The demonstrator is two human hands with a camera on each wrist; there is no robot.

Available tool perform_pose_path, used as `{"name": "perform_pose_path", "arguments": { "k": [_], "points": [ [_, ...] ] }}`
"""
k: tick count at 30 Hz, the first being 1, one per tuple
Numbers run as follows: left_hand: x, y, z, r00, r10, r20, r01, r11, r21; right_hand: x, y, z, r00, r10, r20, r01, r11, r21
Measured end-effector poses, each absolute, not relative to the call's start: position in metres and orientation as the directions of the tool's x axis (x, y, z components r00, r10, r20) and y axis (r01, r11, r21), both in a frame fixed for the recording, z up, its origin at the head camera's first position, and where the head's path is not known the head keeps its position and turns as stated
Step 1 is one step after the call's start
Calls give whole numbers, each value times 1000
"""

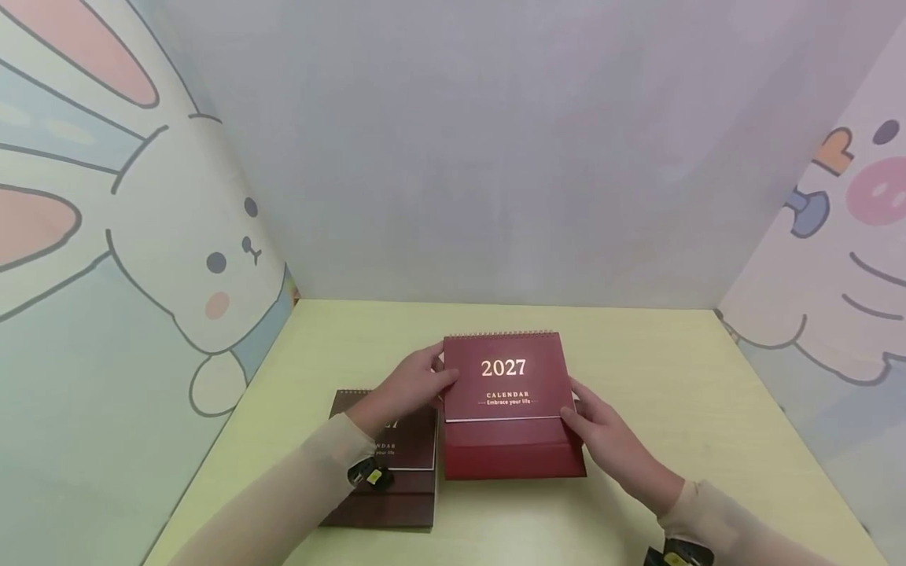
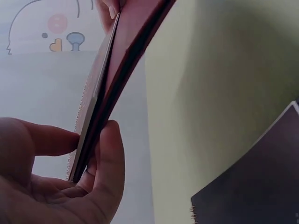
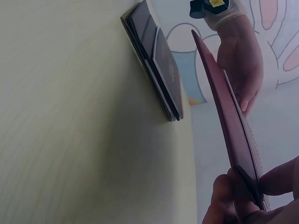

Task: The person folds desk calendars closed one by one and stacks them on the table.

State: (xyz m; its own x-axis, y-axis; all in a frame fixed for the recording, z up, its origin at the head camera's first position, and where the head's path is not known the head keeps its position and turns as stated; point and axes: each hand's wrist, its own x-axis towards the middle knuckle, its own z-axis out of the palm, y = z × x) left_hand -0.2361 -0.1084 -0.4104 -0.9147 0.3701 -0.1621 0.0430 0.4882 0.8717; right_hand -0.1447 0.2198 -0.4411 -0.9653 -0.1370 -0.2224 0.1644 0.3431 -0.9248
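Observation:
A red 2027 desk calendar with a spiral along its top edge is held above the table, folded nearly flat. My left hand pinches its left side, thumb on the cover and fingers behind, as the left wrist view also shows. On the opposite side my right hand grips the edge in the same way, thumb in front. A dark brown desk calendar of the same kind lies on the table at the left, partly hidden under my left forearm.
The pale yellow table is bounded by a plain wall at the back. Side panels with a cartoon rabbit and another cartoon animal stand at left and right.

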Motion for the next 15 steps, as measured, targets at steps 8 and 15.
{"name": "perform_pose_path", "arguments": {
  "k": [8,15],
  "points": [
    [-228,-108,-426,-900,408,-154,128,584,801,-141,221,-462,-955,-159,-252,186,342,-921],
    [-220,-106,-440,-885,436,-161,158,608,778,-134,223,-476,-952,-166,-257,169,412,-895]
  ]
}}
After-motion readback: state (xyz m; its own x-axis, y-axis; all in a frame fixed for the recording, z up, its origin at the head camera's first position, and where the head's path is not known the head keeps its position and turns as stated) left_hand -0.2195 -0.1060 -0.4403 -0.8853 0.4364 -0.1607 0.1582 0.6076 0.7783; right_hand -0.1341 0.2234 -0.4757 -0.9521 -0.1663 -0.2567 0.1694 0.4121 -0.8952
